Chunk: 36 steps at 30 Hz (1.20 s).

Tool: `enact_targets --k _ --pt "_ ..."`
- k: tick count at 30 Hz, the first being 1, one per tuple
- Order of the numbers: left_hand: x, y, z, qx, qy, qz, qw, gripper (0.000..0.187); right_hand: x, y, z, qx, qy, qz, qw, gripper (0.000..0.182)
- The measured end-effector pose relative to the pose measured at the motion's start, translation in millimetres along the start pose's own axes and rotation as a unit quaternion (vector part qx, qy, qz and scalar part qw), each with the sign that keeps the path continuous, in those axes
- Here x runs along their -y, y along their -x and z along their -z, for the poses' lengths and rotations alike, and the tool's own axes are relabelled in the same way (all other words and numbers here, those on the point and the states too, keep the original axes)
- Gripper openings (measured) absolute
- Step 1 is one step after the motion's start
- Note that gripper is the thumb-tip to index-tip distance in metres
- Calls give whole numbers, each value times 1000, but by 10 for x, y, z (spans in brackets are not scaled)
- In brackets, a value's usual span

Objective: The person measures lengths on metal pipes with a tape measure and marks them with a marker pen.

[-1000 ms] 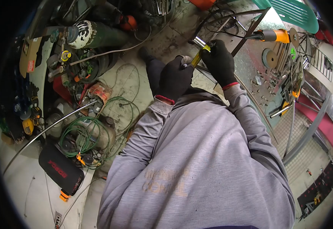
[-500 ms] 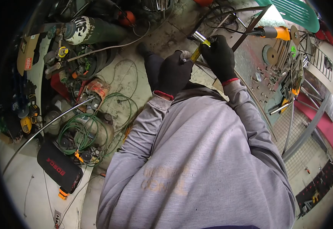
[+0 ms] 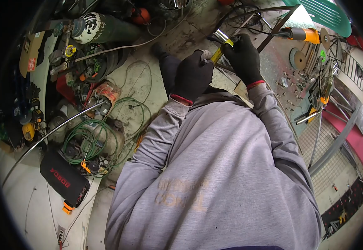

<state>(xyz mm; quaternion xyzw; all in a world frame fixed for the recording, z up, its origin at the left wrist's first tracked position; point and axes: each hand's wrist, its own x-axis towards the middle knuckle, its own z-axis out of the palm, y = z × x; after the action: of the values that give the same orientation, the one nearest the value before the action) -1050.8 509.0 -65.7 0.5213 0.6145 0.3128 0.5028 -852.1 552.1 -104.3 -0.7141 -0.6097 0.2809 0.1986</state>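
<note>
Both hands wear black gloves with red cuffs. My left hand (image 3: 193,76) is closed around the near end of a yellow measuring tape (image 3: 218,54); its case, if any, is hidden by the glove. The yellow strip runs up and right to my right hand (image 3: 243,57), whose fingers pinch its far end. That end lies against a shiny metal tube (image 3: 222,36), just beyond my right fingers. Thin metal bars pass below and behind both hands.
At the right, a metal-topped table (image 3: 269,62) bears an orange angle grinder (image 3: 304,35), a round disc (image 3: 297,58) and scattered small pieces. A gas cylinder (image 3: 117,33), coiled green hose (image 3: 85,143) and black bag (image 3: 64,178) are at the left.
Both hands have shifted slightly right and down in the view, still holding the tape. The background has shifted slightly too.
</note>
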Motion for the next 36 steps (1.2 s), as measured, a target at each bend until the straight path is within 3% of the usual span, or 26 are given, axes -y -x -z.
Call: enact_targets --k 3,12,15,18,24,28,36 --pt "117 -8 -46 -30 -41 -73 996 24 57 22 35 0 1 -4 1000 46" --pt "176 -19 -48 -10 -159 -36 987 24 37 15 34 6 5 -6 1000 45" --pt "246 -10 -100 -49 -144 -73 986 24 16 20 22 3 -6 -4 1000 45" --pt "106 8 -38 -27 -72 -71 994 24 41 20 16 -1 1 -5 1000 45" --pt "117 9 -39 -15 -82 -50 995 25 10 13 -7 -1 12 -7 1000 47" --pt "194 9 -54 -17 -58 -89 994 29 53 28 34 11 22 -18 1000 46" --pt "57 19 51 36 11 28 999 30 103 66 42 -1 33 -8 999 46"
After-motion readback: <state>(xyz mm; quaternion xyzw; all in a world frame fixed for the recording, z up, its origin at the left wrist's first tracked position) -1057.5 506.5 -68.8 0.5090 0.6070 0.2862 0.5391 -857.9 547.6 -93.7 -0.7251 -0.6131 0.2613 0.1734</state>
